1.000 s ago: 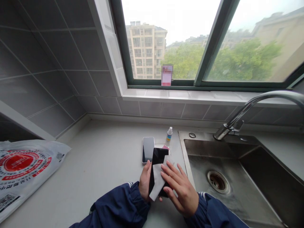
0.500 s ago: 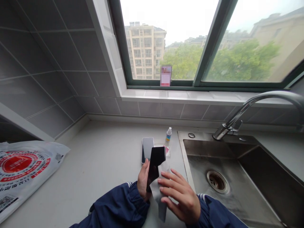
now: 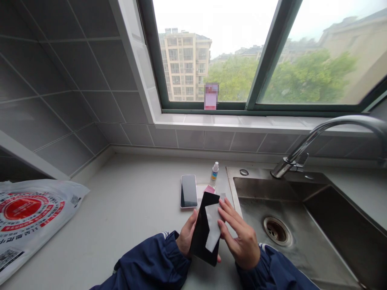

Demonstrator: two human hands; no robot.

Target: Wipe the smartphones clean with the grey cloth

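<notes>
My left hand [image 3: 186,237] grips a black phone [image 3: 201,237] by its left edge, screen side up and tilted away from me. A small white cleaning cloth [image 3: 213,226] lies on the phone's face. My right hand [image 3: 240,237] presses that cloth against the phone with its fingers. Both hands are low in the middle of the view, above the grey counter [image 3: 133,209] just left of the sink. A second phone [image 3: 188,190] lies flat on the counter beyond my hands. A small white dropper bottle [image 3: 214,171] stands behind it.
A steel sink [image 3: 299,225] with a drain and a curved tap [image 3: 305,147] fills the right side. A printed plastic bag [image 3: 28,215] lies at the far left. A small pink item [image 3: 209,189] lies by the sink rim. Grey tiled walls and a window stand behind.
The phone has turned from edge-on to face up and shifted right. The cloth, which hung below my right hand, now lies on the phone's face under my fingers.
</notes>
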